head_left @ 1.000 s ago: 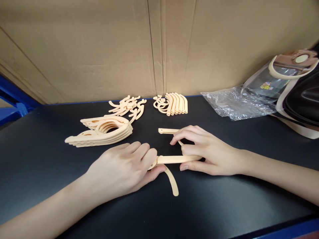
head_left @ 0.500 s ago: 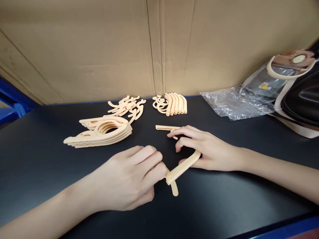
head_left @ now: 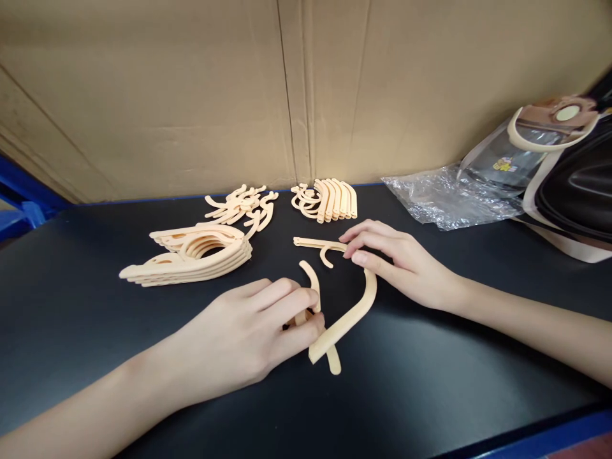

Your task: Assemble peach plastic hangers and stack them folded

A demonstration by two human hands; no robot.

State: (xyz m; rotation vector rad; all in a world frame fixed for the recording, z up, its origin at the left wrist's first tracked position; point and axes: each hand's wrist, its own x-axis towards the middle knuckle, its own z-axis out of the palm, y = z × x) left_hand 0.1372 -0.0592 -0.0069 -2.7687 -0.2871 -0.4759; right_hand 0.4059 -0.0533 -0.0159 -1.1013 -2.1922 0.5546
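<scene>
My left hand (head_left: 275, 331) is closed around a small curved beige hanger piece (head_left: 312, 284), its fingers hiding the middle. A flat rounded tip (head_left: 335, 362) sticks out below that hand. Beside these fingertips lies the lower end of a bent beige hanger arm (head_left: 349, 322), which curves up to my right hand (head_left: 382, 255). The thumb and fingers of this hand pinch the end of a slim hanger arm (head_left: 313, 243). A small hook (head_left: 326, 256) curls beneath the slim arm. Whether the two arms are joined is hidden under the fingers.
A stack of beige hanger parts (head_left: 191, 271) lies at the left. Behind it is a loose pile of hooks (head_left: 241, 204); to the right sits a row of bent arms with hooks (head_left: 337, 201). Clear plastic bags (head_left: 454, 197), a bottle (head_left: 530, 150) and a black bag (head_left: 581, 191) occupy the back right.
My right hand has shifted up and closed its fingers on the slim arm's end. The hook beneath and the curved piece in my left hand show more. The bent arm's lower end has moved slightly left.
</scene>
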